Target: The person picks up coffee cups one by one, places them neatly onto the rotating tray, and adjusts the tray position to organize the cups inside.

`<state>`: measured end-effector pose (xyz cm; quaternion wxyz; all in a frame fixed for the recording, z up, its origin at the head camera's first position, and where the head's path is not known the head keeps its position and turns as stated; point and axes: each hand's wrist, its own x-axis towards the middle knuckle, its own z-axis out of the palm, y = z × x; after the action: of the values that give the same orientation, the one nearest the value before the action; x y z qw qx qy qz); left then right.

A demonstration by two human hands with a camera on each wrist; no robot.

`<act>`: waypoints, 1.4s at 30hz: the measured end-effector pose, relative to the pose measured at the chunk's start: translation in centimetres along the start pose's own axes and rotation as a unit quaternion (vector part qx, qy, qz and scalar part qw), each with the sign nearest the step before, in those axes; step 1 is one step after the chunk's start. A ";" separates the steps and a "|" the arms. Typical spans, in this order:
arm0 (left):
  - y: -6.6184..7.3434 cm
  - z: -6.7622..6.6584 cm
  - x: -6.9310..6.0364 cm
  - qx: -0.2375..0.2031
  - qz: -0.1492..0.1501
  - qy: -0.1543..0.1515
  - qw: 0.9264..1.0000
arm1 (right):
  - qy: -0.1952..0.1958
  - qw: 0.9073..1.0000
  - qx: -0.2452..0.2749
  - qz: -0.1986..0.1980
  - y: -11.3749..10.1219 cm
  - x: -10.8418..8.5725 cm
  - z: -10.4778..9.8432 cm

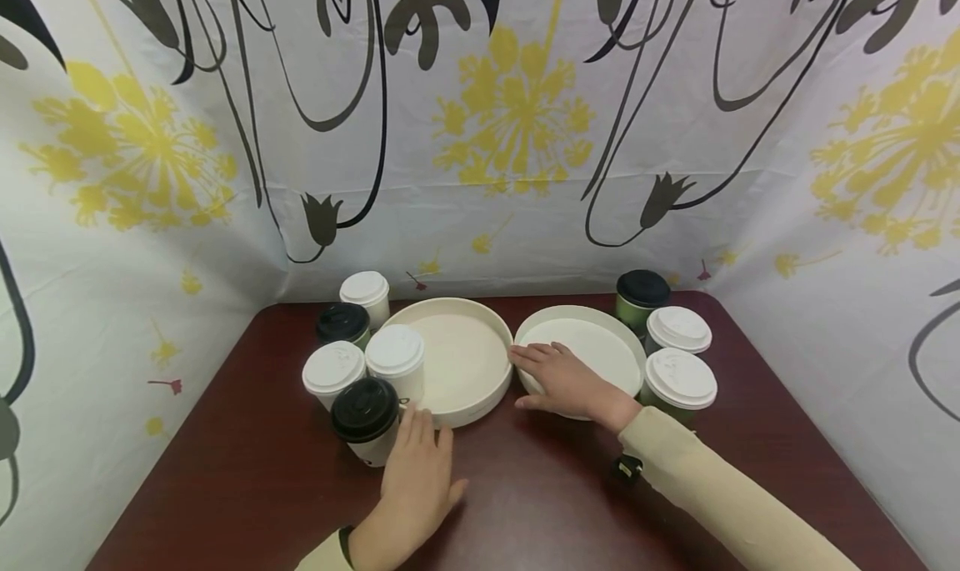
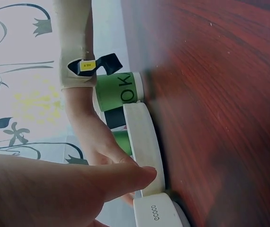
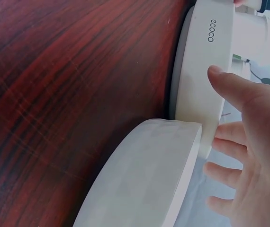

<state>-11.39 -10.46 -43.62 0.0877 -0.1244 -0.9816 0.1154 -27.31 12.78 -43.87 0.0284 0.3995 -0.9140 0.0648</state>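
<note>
Nearest, on the dark red table (image 1: 517,521), in front of the cream tray (image 1: 465,346): L hand (image 1: 412,475), fingers straight, gripping nothing; tips by the tray's front-L rim & just beside a black-lidded white cup (image 1: 369,425). Contact: can't tell. Dark band (image 1: 346,544) on that wrist.

R hand (image 1: 566,383) is at the cream tray's R side, over the white tray (image 1: 603,342); fingers spread, no grip. Touching a rim? Can't tell; in R wrist view the thumb overlaps the cream tray's wall.

Only the wrist cams show "ecoco" on that wall; R wrist cam also gets the white tray's faceted side, next to the cream one. L wrist cam adds a yellow label (image 2: 87,65) on the R sleeve (image 1: 720,492) & a green cup (image 2: 118,92) w/ "OK" legible, R of the cream tray; head view mostly gives lids there.

L of the cream tray, front to back: two white-lidded cups (image 1: 333,375), one overlapping its rim in view (in or beside, can't tell), then black-lidded & white-lidded (image 1: 365,296). Far R of it: two white-lidded cups (image 1: 680,379), then a black-lidded green cup (image 1: 637,304). Behind all: patterned cloth (image 1: 517,246).
</note>
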 end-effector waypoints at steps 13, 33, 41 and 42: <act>0.5 -0.2 0.2 -0.006 0.013 0.020 1.000 | 0.001 1.000 -0.027 -0.007 -0.7 -0.2 0.0; 0.2 0.4 0.4 0.044 -0.009 0.011 0.999 | -0.014 1.000 -0.028 -0.003 -0.1 -0.1 -0.4; 0.2 0.4 0.3 0.051 -0.009 0.007 0.999 | -0.014 1.000 -0.023 -0.001 0.0 0.0 -0.4; 0.2 0.4 0.3 0.049 -0.009 0.011 0.999 | -0.016 1.000 -0.020 -0.001 0.0 -0.1 -0.4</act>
<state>-11.68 -10.28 -44.02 0.1051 -0.1125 -0.9748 0.1613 -27.24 12.87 -43.50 0.0224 0.4006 -0.9151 0.0398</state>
